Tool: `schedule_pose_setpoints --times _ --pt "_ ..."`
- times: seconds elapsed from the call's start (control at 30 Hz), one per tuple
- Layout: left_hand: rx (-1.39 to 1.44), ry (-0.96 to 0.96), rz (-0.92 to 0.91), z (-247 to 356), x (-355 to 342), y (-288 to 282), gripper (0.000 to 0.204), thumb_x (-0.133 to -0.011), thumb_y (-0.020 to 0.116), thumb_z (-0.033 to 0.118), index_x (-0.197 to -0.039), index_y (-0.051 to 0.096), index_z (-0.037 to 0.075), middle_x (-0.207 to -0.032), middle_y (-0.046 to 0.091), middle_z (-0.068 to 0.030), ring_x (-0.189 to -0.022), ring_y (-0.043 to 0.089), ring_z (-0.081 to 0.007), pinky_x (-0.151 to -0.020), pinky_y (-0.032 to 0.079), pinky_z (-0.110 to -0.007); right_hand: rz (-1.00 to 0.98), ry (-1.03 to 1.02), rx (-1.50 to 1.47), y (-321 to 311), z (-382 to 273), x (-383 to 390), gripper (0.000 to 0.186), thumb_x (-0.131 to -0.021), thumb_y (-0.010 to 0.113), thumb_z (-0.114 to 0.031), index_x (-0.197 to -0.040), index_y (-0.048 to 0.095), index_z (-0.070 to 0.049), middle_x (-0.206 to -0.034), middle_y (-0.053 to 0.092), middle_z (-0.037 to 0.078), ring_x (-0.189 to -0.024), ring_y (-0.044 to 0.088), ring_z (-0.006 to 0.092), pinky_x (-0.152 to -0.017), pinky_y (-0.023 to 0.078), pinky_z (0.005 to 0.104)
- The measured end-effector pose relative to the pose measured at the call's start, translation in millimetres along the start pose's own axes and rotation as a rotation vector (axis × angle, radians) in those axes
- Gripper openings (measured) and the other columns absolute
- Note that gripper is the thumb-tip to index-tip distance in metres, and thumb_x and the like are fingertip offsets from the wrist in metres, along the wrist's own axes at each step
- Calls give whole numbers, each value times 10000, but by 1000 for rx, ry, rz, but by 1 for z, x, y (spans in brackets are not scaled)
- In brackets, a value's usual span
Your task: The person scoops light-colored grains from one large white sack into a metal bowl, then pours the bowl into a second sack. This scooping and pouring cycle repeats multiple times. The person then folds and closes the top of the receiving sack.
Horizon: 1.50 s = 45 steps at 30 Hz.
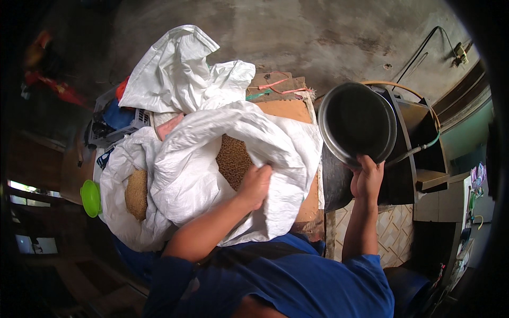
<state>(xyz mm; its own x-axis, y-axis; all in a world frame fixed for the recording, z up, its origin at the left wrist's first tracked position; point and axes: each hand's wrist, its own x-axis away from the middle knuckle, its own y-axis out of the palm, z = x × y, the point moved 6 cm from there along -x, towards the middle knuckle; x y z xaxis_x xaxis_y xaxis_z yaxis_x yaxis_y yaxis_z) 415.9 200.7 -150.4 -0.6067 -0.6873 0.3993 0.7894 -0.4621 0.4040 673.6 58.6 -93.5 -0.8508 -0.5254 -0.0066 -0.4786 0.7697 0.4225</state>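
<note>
Your bare left hand (256, 186) is closed in a fist-like grip near the middle of the view, fingers curled under and back of the hand toward you. Your bare left forearm (209, 225) slants up and inward from the bent elbow, just past the short dark-blue fabric sleeve (172, 273). Your bare right hand (367, 180) is well apart from it, at nearly the same height, gripping with the thumb (365, 162) laid upward on top; most of its fingers are hidden. Your bare right forearm (361, 228) rises almost upright from the short blue fabric sleeve (371, 271), its wrist nearly straight.
</note>
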Motion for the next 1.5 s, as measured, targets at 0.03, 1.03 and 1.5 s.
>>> schedule_pose_setpoints --times 0.03,1.03,1.5 --pt "29 0 12 12 4 -8 313 -950 488 122 -1136 661 -60 -1065 700 -128 -944 664 -169 -880 553 -353 6 1 -4 -1 -1 -1 485 -880 533 32 -1356 487 -50 -1156 668 114 -946 718 259 -724 644 449" --pt "-1375 798 780 131 188 -109 589 -825 799 177 -1349 610 -15 -1424 522 -253 -1360 469 -443 -1140 368 -526 -628 34 -137 137 -60 75 315 -944 619 5 -1257 630 43 -1159 706 128 -1031 674 207 -893 530 330" --pt "421 372 345 51 167 -152 464 -911 648 36 -1366 571 -23 -1251 693 -122 -1125 681 -248 -1010 537 -416 -762 -427 1303 197 2 110 1067 -680 612 199 -1625 239 -127 -1504 340 340 -1295 508 539 -1009 538 521"
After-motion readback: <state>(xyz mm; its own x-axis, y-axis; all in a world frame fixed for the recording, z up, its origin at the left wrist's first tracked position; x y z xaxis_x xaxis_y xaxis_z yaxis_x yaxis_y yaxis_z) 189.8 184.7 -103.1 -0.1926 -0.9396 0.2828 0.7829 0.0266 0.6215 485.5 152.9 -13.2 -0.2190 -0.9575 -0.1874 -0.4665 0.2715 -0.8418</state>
